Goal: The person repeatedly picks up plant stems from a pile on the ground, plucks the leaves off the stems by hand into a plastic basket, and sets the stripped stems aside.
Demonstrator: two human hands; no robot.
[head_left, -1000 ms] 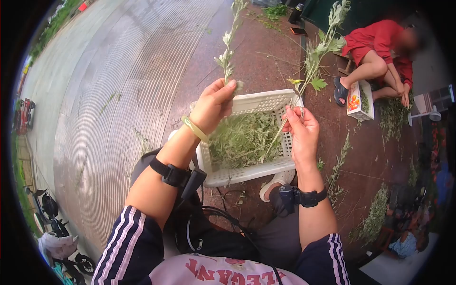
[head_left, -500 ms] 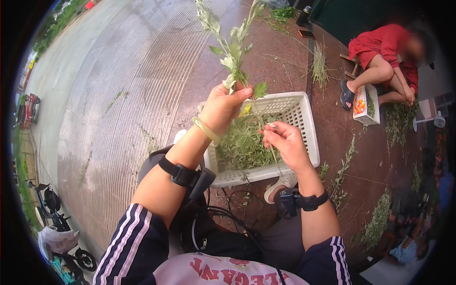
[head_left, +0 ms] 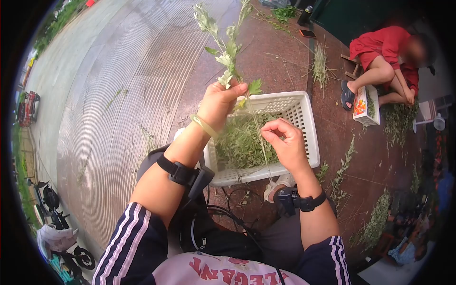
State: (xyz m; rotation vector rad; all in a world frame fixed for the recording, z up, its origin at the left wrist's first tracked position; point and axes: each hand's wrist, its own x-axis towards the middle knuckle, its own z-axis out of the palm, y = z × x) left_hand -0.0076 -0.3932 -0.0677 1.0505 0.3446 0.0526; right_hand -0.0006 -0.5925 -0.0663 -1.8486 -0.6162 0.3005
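Observation:
My left hand (head_left: pixel 221 102) is closed round leafy green stems (head_left: pixel 227 57), whose tops point up and away from me. Their thin bare lower stalks hang down over a white plastic basket (head_left: pixel 308 128). Beside those stalks, on the right, my right hand (head_left: pixel 285 140) has thumb and forefinger pinched together; whether anything is between the fingertips is too small to make out. Loose green leaves (head_left: pixel 247 142) lie inside the basket, under both hands.
A person in red (head_left: pixel 382 50) sits at the upper right beside a small white box (head_left: pixel 365 107). Cut stems (head_left: pixel 320 69) and leafy branches (head_left: pixel 377 221) lie on the floor. Black cables (head_left: pixel 228 211) run near my legs.
The second leafy stem passed from my right hand to my left, joining the one there. My right hand moved left from the basket's right edge to the hanging stalks.

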